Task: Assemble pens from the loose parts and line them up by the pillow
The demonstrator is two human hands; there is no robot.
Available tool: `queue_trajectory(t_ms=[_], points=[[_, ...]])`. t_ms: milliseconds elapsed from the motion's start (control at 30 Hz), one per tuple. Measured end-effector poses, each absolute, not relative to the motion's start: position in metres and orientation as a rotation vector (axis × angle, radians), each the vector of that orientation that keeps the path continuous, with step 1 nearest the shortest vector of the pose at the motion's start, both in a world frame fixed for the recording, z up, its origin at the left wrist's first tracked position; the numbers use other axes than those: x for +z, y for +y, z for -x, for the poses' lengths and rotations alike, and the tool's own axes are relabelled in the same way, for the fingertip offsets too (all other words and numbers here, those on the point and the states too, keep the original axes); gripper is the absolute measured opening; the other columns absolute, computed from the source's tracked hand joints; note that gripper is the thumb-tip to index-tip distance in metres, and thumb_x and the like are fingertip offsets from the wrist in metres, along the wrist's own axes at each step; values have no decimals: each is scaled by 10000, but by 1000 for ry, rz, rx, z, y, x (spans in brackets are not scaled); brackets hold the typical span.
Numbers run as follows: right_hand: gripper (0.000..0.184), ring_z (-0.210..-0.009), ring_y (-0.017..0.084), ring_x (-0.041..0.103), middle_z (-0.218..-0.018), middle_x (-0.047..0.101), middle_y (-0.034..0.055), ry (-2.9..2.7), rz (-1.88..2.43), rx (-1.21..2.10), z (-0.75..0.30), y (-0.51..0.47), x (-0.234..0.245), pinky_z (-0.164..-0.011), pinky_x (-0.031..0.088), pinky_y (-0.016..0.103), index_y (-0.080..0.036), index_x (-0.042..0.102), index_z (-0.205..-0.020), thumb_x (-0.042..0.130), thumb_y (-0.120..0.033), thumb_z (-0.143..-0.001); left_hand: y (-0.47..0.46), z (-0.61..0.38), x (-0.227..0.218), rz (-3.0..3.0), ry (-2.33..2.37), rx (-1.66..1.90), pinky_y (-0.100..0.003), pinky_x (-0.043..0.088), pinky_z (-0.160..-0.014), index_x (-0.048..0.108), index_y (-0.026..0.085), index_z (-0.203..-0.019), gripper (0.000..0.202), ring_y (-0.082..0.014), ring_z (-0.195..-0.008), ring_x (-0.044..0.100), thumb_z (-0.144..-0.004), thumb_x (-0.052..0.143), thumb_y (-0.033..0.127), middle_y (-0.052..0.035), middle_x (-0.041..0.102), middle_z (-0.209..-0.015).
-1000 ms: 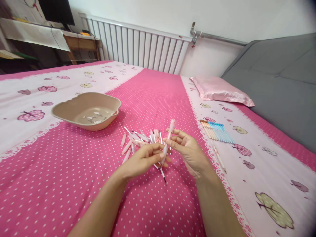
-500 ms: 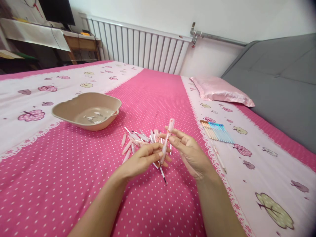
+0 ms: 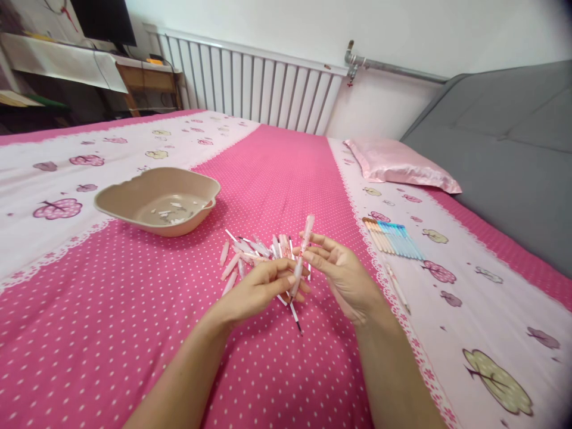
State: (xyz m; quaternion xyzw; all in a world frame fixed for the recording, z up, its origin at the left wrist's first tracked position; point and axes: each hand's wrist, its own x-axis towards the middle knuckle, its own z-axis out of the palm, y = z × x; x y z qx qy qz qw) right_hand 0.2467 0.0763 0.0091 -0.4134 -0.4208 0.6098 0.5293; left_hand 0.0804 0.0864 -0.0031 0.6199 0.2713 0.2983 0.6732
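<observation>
A slim pale-pink pen [image 3: 307, 229] with small red marks stands slantwise between my hands. My left hand [image 3: 261, 289] grips its lower barrel between thumb and fingers. Higher up, the thumb and fingertips of my right hand [image 3: 346, 277] close on its middle. Just behind and left of my hands lies a loose pile of pink and clear pen parts [image 3: 232, 262], with thin white refills among them. Under the held pen, a white refill with a dark tip [image 3: 295, 319] rests on the bedspread. My fingers partly cover the pile.
A beige plastic basin [image 3: 156, 202] with white bits inside sits at the left. On the right lie a row of blue and tan pens [image 3: 397, 239] and a single white pen [image 3: 398, 290]. A pink pillow [image 3: 400, 164] rests farther back beside the grey headboard [image 3: 500, 137].
The pen's top has tipped slightly left, and its printed side has turned. My right fingers have shifted a little left along with it. My left hand has barely moved.
</observation>
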Motion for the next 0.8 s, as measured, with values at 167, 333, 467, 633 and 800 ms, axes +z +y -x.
queue_trajectory(t_ms=[167, 333, 467, 633, 800], points=[[384, -707, 103, 608, -768, 667, -28, -991, 995, 1429, -246, 77, 8, -727, 473, 252, -211, 621, -1001, 800, -241, -663, 87, -80, -4, -1400, 614, 667, -293, 468, -753, 621, 132, -910, 181, -154, -786, 621, -876, 521, 279, -49, 657, -822], [423, -717, 110, 608, -780, 638, -30, -979, 1055, 1382, -246, 78, 7, -706, 477, 255, -207, 616, -991, 822, -254, -624, 86, -81, -3, -1384, 624, 666, -284, 459, -745, 620, 132, -891, 165, -142, -769, 609, -871, 531, 270, -43, 645, -813], [439, -775, 114, 615, -837, 637, -18, -1012, 1070, 1360, -245, 78, 6, -745, 478, 254, -204, 610, -1015, 817, -278, -636, 85, -81, -1, -1364, 621, 672, -278, 457, -728, 620, 134, -870, 155, -138, -752, 608, -869, 537, 265, -41, 645, -802], [417, -928, 142, 621, -972, 671, 16, -1039, 1020, 1380, -245, 75, 9, -854, 463, 283, -213, 592, -1076, 770, -294, -708, 86, -81, -2, -1359, 599, 686, -277, 459, -737, 633, 139, -883, 151, -141, -757, 612, -873, 530, 249, -41, 657, -795], [401, -1031, 171, 607, -1088, 679, 43, -1049, 967, 1505, -247, 74, 11, -973, 399, 362, -226, 549, -1175, 680, -301, -803, 86, -80, -4, -1338, 591, 697, -265, 461, -722, 638, 137, -938, 158, -135, -757, 616, -878, 517, 219, -49, 671, -811]])
